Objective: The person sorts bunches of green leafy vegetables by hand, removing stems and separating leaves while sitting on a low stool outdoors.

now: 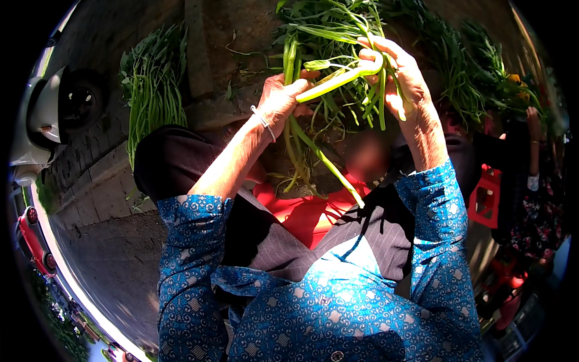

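My left hand point(279, 101), with a thin band at its wrist, is closed round several long green stems of what looks like water spinach point(292, 57). Their cut ends hang down below the fist towards my lap. One thick pale stem point(341, 79) runs from the left hand across to my right hand point(403, 75), where it bends sharply. The right fingers are curled round that bend and some thinner leafy stems point(381, 99). Behind and between both hands is a loose heap of the leafy greens point(332, 24), partly hidden by them.
A bundle of greens point(154, 90) lies to the left by a kerb, more greens point(461, 72) at the far right. Something red point(307, 214) is between my knees. A red plastic stool point(484, 196) and another person point(531, 205) are right; a scooter point(45, 117) stands left.
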Tool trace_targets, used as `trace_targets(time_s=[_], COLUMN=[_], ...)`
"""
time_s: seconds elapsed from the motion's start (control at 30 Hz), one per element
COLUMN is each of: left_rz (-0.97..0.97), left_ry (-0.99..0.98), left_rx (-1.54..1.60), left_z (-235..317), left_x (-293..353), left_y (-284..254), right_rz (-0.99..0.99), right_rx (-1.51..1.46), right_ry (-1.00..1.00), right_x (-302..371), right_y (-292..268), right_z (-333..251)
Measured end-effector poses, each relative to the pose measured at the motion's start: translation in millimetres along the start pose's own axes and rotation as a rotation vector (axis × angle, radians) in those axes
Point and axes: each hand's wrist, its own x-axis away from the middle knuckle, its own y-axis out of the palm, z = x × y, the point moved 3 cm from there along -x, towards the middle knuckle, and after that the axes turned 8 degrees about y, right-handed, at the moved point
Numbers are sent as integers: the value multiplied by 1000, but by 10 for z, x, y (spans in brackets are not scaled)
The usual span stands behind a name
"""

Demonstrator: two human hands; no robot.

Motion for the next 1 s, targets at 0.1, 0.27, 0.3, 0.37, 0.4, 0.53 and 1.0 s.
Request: trace_targets(time_s=[0.1, 0.27, 0.3, 0.37, 0.4, 0.53, 1.0], left_rz=[-53, -126, -125, -99, -108, -149, -157], left_ry=[-53, -61, -67, -62, -59, -38, -29], left_rx=[-1, -36, -40, 9, -14, -67, -168], left_z=[41, 82, 106, 147, 143, 124, 157], left_x=[12, 68, 74, 98, 84, 45, 78], left_y=[27, 54, 52, 98, 120, 132, 76], right_rz=[33, 3, 71, 20, 3, -2, 179], right_rx=[-4, -28, -27, -32, -37, -79, -23], right_ry=[5, -27, -1, -13, -18, -36, -18], right_x=[10, -12, -17, -68, -73, -52, -22], right_y=[30, -26, -45, -103, -138, -154, -116], right_z=[6, -35, -32, -21, -25, -47, -50])
